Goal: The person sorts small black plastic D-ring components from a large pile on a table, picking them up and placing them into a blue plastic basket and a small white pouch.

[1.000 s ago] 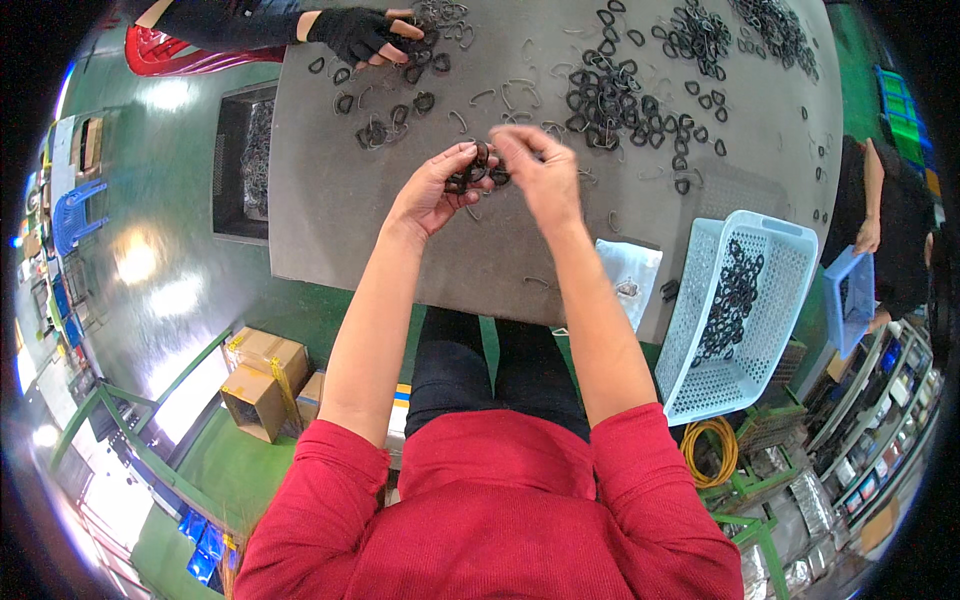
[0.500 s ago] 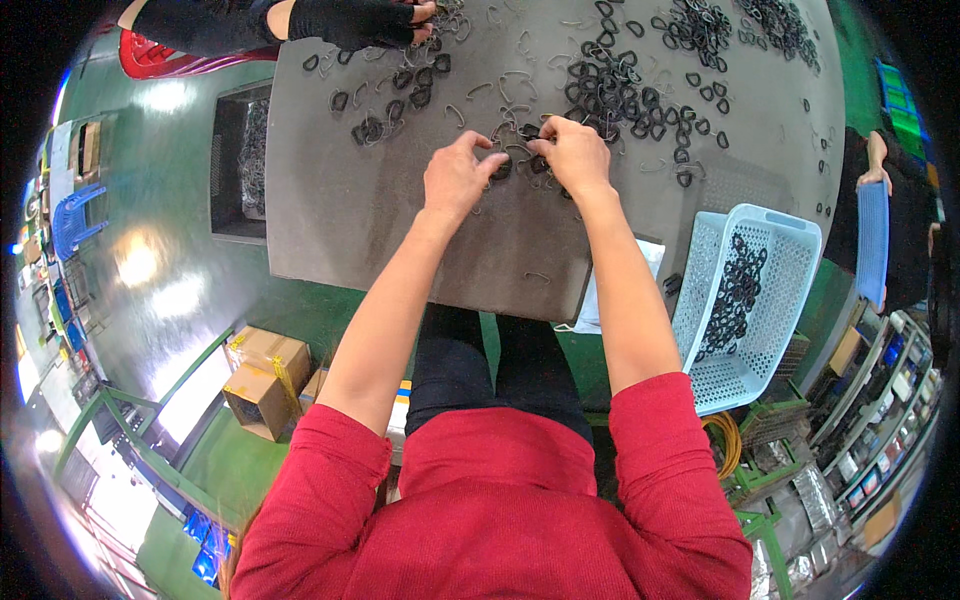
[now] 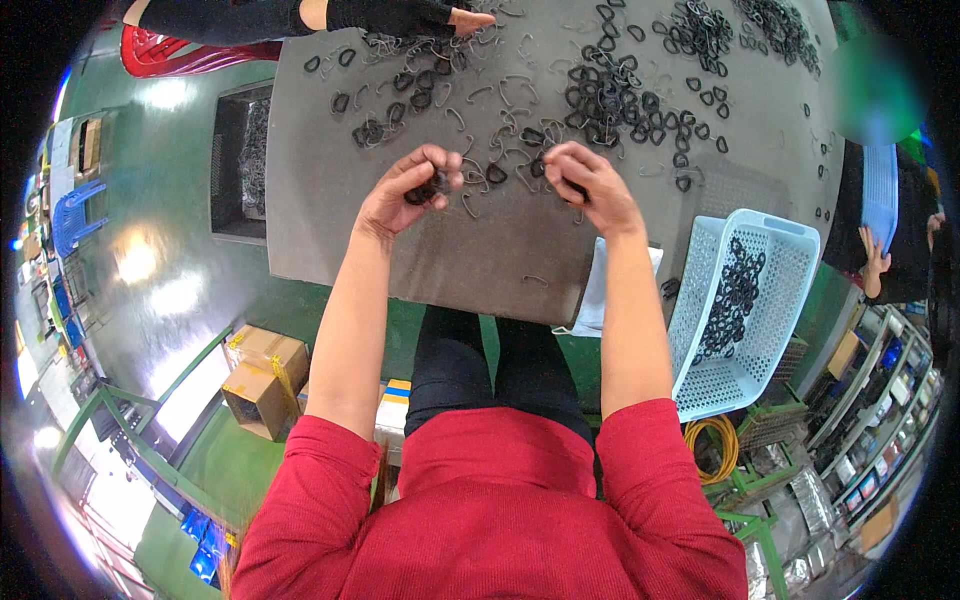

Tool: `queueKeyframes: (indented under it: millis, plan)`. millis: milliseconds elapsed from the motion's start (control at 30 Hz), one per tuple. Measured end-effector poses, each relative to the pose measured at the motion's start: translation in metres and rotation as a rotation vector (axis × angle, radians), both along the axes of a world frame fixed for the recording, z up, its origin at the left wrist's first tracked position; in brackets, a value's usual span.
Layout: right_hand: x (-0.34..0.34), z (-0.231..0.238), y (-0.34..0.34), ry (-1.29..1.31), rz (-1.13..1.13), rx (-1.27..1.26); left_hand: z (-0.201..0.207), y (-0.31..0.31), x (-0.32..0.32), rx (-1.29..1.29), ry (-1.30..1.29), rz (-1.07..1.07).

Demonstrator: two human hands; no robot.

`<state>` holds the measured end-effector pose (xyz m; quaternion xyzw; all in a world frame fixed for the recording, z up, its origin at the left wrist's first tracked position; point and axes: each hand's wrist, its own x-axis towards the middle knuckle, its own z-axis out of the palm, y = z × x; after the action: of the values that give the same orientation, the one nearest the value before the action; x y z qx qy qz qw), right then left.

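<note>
My left hand (image 3: 405, 190) is closed around a small bunch of black rubber rings (image 3: 432, 186) over the grey table (image 3: 480, 255). My right hand (image 3: 585, 180) is a little apart to the right, fingers curled on another black ring (image 3: 578, 190). Thin bent wire clips (image 3: 500, 150) and loose rings lie between and just beyond the hands. A dense heap of black rings (image 3: 605, 95) sits further back.
A light blue perforated basket (image 3: 745, 310) holding black rings stands at the table's right edge. Another person's black-gloved hand (image 3: 400, 15) rests on rings at the far side. A dark bin (image 3: 240, 160) sits left of the table, cardboard boxes (image 3: 262, 380) on the floor.
My hands, first joined over one bunch of rings, have moved apart; the left keeps the bunch and the right has gone to the rings on the table.
</note>
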<state>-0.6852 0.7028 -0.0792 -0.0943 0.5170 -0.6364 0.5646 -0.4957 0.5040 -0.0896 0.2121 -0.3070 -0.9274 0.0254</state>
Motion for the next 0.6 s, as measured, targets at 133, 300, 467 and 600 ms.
queueKeyframes:
  millis: [133,300,467,600]
  plan:
    - [0.038,-0.015,-0.041,1.057,0.293,0.504,0.003,-0.006,-0.013,-0.010,-0.173,0.010]
    - [0.062,-0.024,-0.055,1.152,0.391,0.790,-0.014,-0.003,-0.028,-0.012,-0.460,0.096]
    - [0.042,0.021,-0.007,0.871,0.132,0.842,-0.003,0.052,-0.060,-0.201,-0.656,0.095]
    - [0.015,0.071,0.123,0.869,-0.364,0.809,0.054,0.169,-0.135,-0.294,-0.442,-0.203]
